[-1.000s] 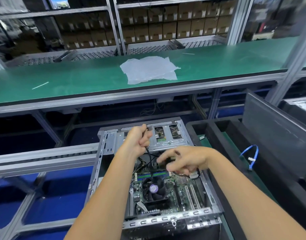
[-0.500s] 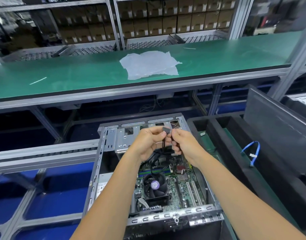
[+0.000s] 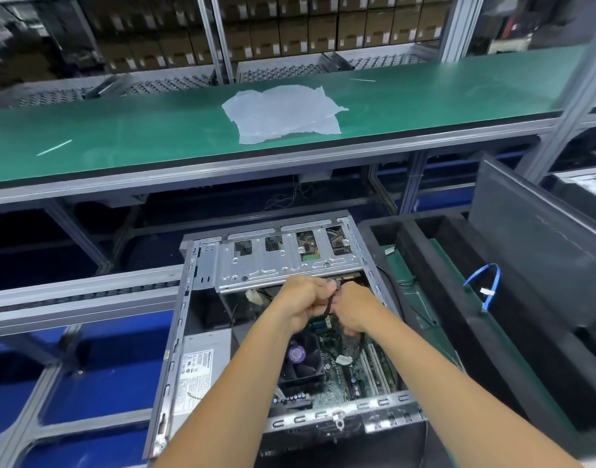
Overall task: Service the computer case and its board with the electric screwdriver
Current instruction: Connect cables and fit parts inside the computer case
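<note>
Plastic sheet [image 3: 283, 113] on green bench [image 3: 121, 136]

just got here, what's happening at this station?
A person is working inside the open computer case, lying on its side. Both hands, left hand and right hand, grip a black cable over the board, just below the metal drive cage. No electric screwdriver is in view.

Both arms cut off by bottom edge. Hands [image 3: 327, 307] hide part of the board [image 3: 340, 376] and cable [image 3: 330, 304] ends; connector type too small to tell. Case [image 3: 188, 332] label text unreadable.
</note>
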